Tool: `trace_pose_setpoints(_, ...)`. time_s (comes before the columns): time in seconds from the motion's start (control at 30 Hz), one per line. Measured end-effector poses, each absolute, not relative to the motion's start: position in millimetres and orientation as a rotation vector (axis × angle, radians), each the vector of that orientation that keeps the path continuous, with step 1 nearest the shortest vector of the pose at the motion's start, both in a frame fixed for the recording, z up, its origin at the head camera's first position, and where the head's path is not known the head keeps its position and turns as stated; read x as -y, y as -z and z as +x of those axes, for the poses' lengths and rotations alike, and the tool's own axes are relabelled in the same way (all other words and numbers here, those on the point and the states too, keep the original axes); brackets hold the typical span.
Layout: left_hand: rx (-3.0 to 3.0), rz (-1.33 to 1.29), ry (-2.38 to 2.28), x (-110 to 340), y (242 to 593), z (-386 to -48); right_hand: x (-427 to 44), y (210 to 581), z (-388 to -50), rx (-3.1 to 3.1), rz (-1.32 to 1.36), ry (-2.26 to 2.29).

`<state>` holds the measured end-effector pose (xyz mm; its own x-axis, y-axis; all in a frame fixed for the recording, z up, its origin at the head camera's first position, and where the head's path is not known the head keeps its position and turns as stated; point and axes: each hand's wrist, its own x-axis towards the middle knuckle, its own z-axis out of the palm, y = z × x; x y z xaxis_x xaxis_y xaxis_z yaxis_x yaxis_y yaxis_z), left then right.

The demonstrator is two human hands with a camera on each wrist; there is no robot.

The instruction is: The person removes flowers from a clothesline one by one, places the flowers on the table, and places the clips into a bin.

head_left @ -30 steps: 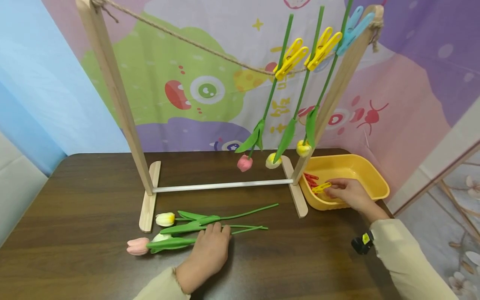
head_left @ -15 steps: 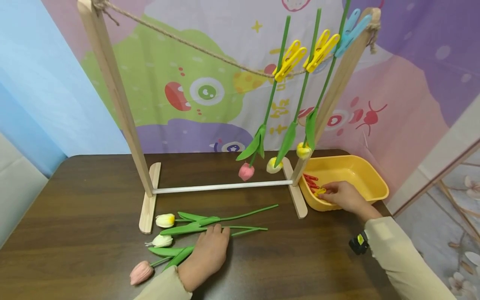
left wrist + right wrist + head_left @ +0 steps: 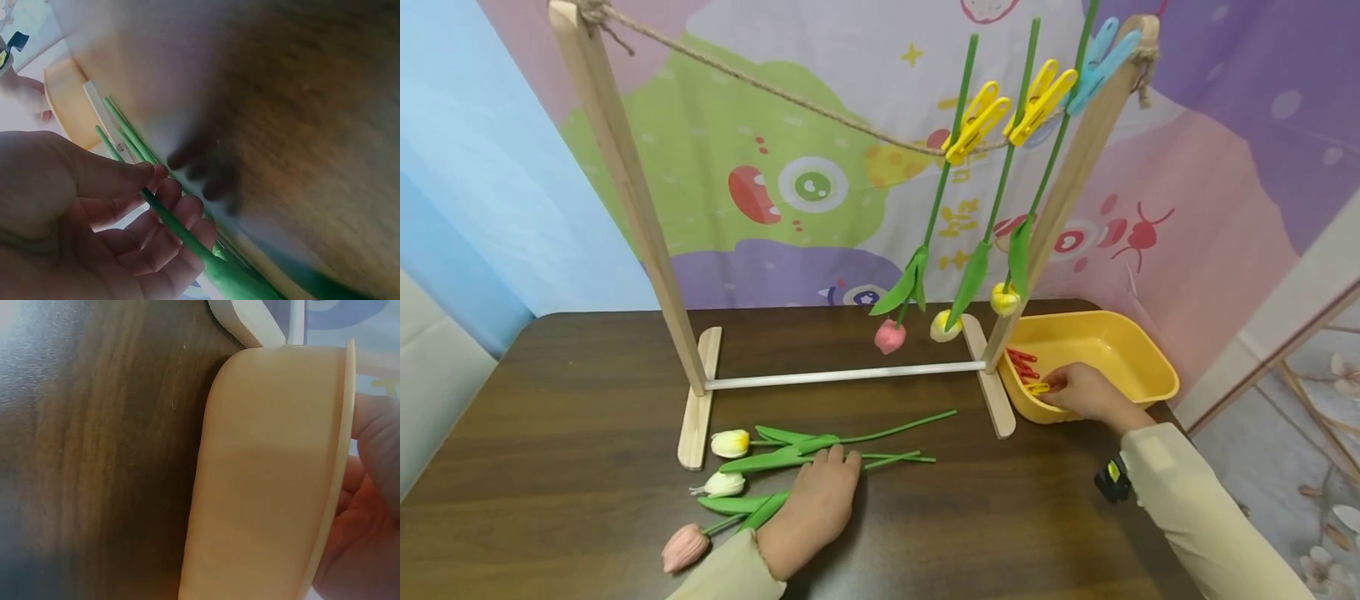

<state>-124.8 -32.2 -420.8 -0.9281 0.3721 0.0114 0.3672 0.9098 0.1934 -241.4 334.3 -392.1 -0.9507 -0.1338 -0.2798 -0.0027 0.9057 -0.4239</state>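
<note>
My left hand [image 3: 822, 502] is low over the table; in the left wrist view its thumb and forefinger pinch a green stem [image 3: 172, 220]. The stem appears to belong to the pink tulip [image 3: 685, 547], whose bloom points to the lower left. Two more tulips, a yellow-white one [image 3: 730, 443] and a white one [image 3: 724, 484], lie beside it, stems pointing right. Inside the yellow tub [image 3: 1138, 350], my right hand [image 3: 1086, 392] pinches a yellow clothespin [image 3: 1037, 388]. The tub's wall hides those fingertips in the right wrist view. Red clothespins [image 3: 1022, 363] lie beside it.
A wooden frame with a left post [image 3: 632, 192] and right post [image 3: 1093, 125] carries a sagging rope [image 3: 805, 102]. Three tulips hang there head down, held by two yellow clothespins [image 3: 976, 123] and a blue one [image 3: 1101, 68]. A white rod [image 3: 842, 376] joins the feet.
My right hand has lowered the yellow clothespin deeper into the tub, toward the red ones. The pink tulip's bloom has swung toward the front edge, away from the white tulip. My left hand stays in place.
</note>
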Motion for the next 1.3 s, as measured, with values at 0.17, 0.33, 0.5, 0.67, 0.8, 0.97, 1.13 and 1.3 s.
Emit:
trace_pose_setpoints(0.17, -3.045, 0.591, -0.316, 32.4, 421.3, -125.9, -331.6, 392.1, -245.3, -2.734, -0.046, 0.552)
trace_pose_setpoints(0.33, -3.057, 0.585, -0.325, 32.3, 422.8, -127.1, -328.8, 391.4, -247.7, -2.704, -0.006, 0.523)
trace_pose_setpoints(0.5, -3.064, 0.569, -0.319, 31.9, 423.0, -128.7, -326.4, 389.7, -249.0, -2.684, -0.001, 0.504)
trace_pose_setpoints(0.67, -3.076, 0.562, -0.297, 32.1, 421.7, -129.2, -325.4, 389.7, -250.2, -2.683, -0.022, 0.489)
trace_pose_setpoints(0.8, -3.074, 0.555, -0.3, 32.6, 421.5, -129.4, -325.5, 391.2, -251.0, -2.689, -0.035, 0.482)
trace_pose_setpoints(0.97, -3.066, 0.544, -0.306, 33.3, 422.5, -129.8, -324.6, 391.8, -251.7, -2.682, -0.035, 0.483)
trace_pose_setpoints(1.13, -3.065, 0.543, -0.311, 33.5, 422.4, -129.9, -323.8, 391.3, -252.4, -2.674, -0.036, 0.485)
trace_pose_setpoints(1.3, -3.075, 0.55, -0.308, 34.4, 422.2, -129.9, -323.3, 391.8, -253.6, -2.669, -0.041, 0.487)
